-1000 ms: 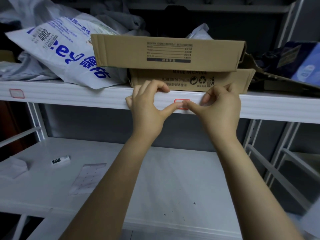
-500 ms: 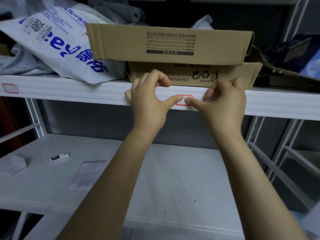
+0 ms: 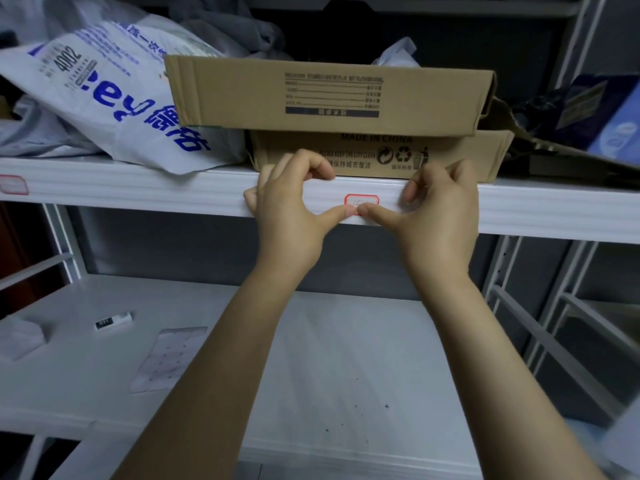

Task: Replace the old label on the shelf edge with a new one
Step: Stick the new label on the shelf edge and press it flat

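Note:
A small white label with a red border [image 3: 362,201] sticks on the front of the white shelf edge [image 3: 138,188]. My left hand [image 3: 294,209] and my right hand [image 3: 440,213] rest against the edge on either side of it. Both thumbs meet at the label's lower rim and press on it; the other fingers curl over the top of the edge. A second red-bordered label [image 3: 13,185] sits far left on the same edge. A label backing sheet [image 3: 169,358] lies on the lower shelf.
Two stacked cardboard boxes [image 3: 329,95] and a white printed plastic bag [image 3: 104,95] lie on the upper shelf right behind my hands. On the lower shelf [image 3: 346,393] lie a small black-and-white marker [image 3: 113,320] and crumpled white paper [image 3: 20,337]. Metal uprights [image 3: 498,271] stand right.
My thumbs have slid from the label's middle down to its lower rim, uncovering most of it. The hands otherwise stay on the shelf edge.

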